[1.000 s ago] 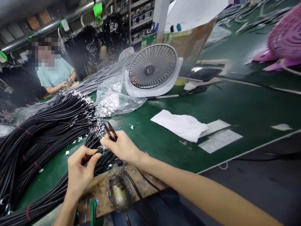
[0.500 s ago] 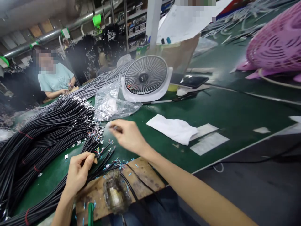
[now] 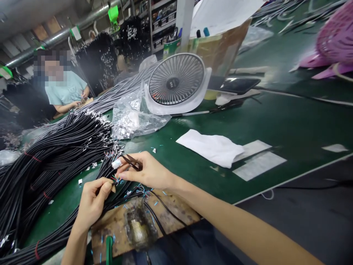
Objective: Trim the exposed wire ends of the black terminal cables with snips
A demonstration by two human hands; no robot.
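My left hand (image 3: 93, 200) pinches the end of a black cable (image 3: 109, 184) whose thin coloured wires stick out near my thumb. My right hand (image 3: 147, 172) holds small black snips (image 3: 131, 162), blades pointing left toward those wire ends, and a taped fingertip shows beside them. Both hands hover over a worn wooden board (image 3: 162, 213) with a dented metal patch. A large bundle of black cables (image 3: 49, 158) with stripped ends lies to the left on the green table (image 3: 275, 125).
A white desk fan (image 3: 178, 84), a clear plastic bag (image 3: 135, 119), a white cloth (image 3: 212, 145), a phone (image 3: 238, 84) and a pink basket (image 3: 336, 40) are on the table. A co-worker in a light blue shirt (image 3: 64, 92) sits at the far left.
My right hand came back down toward the left hand, and the snips are visible again, now pointing at the wire ends. The left hand stays on the cable.
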